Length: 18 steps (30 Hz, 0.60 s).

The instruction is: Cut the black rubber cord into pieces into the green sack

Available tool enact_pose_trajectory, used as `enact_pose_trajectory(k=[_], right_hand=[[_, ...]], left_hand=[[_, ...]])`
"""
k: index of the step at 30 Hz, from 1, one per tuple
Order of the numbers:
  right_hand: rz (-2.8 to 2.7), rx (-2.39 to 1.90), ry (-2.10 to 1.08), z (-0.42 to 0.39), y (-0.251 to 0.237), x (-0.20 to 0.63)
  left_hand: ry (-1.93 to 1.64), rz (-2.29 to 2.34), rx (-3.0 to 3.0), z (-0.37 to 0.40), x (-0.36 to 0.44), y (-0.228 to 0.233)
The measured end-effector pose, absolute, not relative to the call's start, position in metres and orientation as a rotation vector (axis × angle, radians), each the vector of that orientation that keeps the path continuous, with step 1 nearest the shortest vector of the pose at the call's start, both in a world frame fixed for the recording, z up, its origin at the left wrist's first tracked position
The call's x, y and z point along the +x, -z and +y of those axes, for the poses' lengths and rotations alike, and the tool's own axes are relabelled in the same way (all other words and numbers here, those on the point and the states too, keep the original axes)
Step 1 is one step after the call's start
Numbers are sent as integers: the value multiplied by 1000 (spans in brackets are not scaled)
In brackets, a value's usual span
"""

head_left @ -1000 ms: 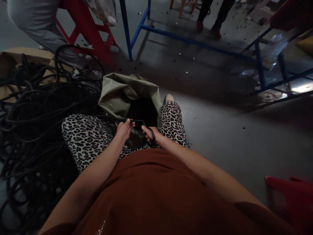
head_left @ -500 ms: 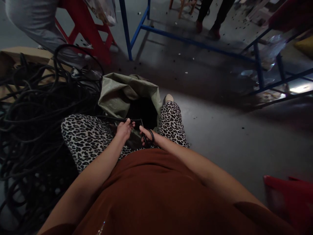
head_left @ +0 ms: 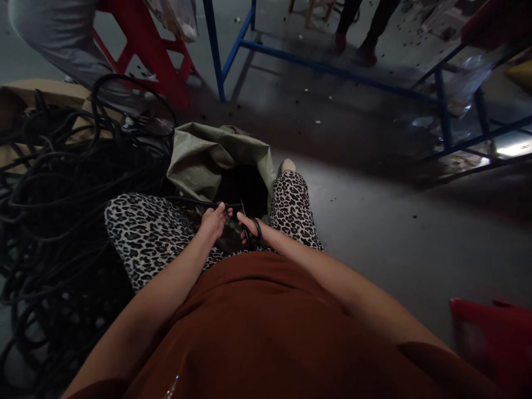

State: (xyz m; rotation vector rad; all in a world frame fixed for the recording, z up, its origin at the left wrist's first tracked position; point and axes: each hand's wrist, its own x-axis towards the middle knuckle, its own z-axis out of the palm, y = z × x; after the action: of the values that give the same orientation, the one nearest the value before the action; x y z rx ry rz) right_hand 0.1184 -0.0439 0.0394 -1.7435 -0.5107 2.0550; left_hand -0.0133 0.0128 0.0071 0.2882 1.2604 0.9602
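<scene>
L hand [head_left: 214, 220] has the cord [head_left: 187, 200], thumb on top, fingers curled under, a firm-looking pinch nr its free end. Cord's black, thin, comes in from the L over the knee and runs roughly level thru the grip, end poking out twd the R hand [head_left: 251, 228]. And R hand's got scissors [head_left: 259, 228], fist wrapped round the dark handles, one loop out on the wrist side, blades up, tips right by the cord end; can't tell if they touch it, too dark.

All this just over the near edge of the bag [head_left: 195, 160], grey-green, mouth wide open, v. dark inside, sat btwn the knees. Leopard-print trousers [head_left: 141, 238] either side, brown top [head_left: 270, 321] below.

Out L, big tangle [head_left: 50, 194] of black cord, loops everywhere, w/ a cardboard box [head_left: 50, 87] behind it. Top L, grey trouser leg [head_left: 62, 44] of another person, next to a red stool [head_left: 145, 44]. Blue frame [head_left: 291, 54] across the top, dark-trousered legs [head_left: 374, 27] beyond. Btm R corner: sth red [head_left: 494, 327], part cut off.
</scene>
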Motion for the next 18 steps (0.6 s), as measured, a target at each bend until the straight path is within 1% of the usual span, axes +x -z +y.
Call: enact_pose_trajectory(k=[10,18], right_hand=[[-566,-1748,-2029,-44,-36,120],[-623,-1801,-1872,-44,-41,120]], left_hand=[[-922,1280,301,11,-13,-9],[-908,1239,299,9,-12,-6]])
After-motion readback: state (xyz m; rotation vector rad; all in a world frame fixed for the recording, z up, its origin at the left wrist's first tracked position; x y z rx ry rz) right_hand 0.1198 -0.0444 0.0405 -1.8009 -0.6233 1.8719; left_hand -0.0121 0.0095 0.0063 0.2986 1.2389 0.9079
